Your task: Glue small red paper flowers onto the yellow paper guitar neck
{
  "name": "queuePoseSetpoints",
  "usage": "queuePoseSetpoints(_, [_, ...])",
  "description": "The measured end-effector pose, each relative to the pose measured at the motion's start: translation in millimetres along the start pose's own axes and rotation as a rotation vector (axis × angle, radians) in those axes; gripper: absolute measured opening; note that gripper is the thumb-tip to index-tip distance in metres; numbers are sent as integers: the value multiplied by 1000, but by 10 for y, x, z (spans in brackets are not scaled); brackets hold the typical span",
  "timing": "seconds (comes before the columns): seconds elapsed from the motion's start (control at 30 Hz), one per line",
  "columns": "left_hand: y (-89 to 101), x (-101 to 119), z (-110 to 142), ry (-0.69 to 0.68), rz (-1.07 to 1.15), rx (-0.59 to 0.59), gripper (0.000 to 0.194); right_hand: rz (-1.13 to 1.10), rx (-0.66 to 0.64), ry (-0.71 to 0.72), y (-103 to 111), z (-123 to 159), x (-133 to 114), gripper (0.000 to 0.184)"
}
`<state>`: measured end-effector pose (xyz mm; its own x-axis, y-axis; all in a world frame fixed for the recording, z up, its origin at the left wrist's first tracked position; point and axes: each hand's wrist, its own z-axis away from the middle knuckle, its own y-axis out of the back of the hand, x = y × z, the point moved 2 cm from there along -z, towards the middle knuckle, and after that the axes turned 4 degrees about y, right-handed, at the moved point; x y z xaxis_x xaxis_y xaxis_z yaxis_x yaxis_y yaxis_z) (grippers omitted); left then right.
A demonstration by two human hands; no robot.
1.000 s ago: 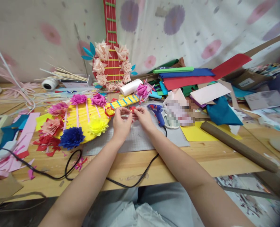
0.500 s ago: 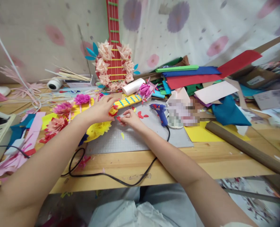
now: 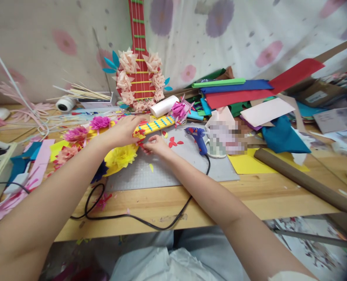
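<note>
A yellow paper guitar [image 3: 158,123] with blue frets and pink strips lies on the table, decorated with paper flowers. My left hand [image 3: 125,130] rests over its body, fingers curled round the part beside the neck. Just under those fingers is a small red-and-yellow paper flower [image 3: 139,135]. My right hand [image 3: 155,145] is closed in a pinch on a red paper petal [image 3: 144,147], at the lower edge of that flower. A large yellow paper flower [image 3: 123,156] sits below my left hand. Loose red petals [image 3: 172,142] lie right of my right hand.
A blue glue gun [image 3: 199,137] lies on the grey cutting mat [image 3: 167,171], its black cord [image 3: 150,224] looping along the table front. A red paper guitar [image 3: 141,82] stands behind. Coloured paper [image 3: 234,95] is piled at right, near a brown roll [image 3: 302,179].
My right hand has moved slightly left with the red petal, up to the small flower. The guitar has tilted a little, showing more of the large yellow flower.
</note>
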<state>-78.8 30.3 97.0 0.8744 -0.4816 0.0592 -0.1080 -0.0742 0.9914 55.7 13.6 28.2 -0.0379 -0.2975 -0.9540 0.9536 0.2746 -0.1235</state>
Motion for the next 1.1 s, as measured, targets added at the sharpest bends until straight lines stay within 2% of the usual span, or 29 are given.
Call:
queuePoseSetpoints(0.27, [-8, -6, -8, 31, 68, -1, 66, -6, 25, -22, -65, -50, -2, 34])
queuePoseSetpoints(0.5, [-14, -6, 8, 42, 96, -12, 64, -37, 20, 27, -86, -32, -44, 33])
queuePoseSetpoints(0.77, [82, 22, 75, -40, 174, -65, 63, -145, -28, 28, -49, -8, -56, 31])
queuePoseSetpoints(0.9, [84, 57, 112, -31, 73, -70, 71, -161, -13, 20, -31, -19, -47, 28])
queuePoseSetpoints(1.1, [-66, 45, 51, -44, -27, -2, 73, -146, 8, 18, -3, -44, -28, 25])
